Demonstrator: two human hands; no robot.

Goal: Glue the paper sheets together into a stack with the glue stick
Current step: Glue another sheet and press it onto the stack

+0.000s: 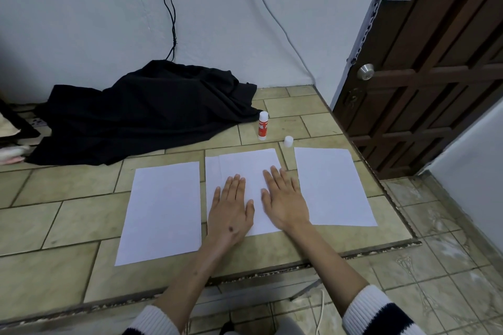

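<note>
Three places hold white paper on the tiled counter: a single sheet on the left, a middle stack of two overlapping sheets, and a single sheet on the right. My left hand and my right hand both press flat on the middle stack with straight fingers. Behind the stack the red-and-white glue stick stands upright without its cap. Its white cap sits apart, just to the right.
A black cloth lies heaped at the back left of the tiled counter. The counter's edge runs along the front and right, with a brown door beyond. Cables hang down the wall.
</note>
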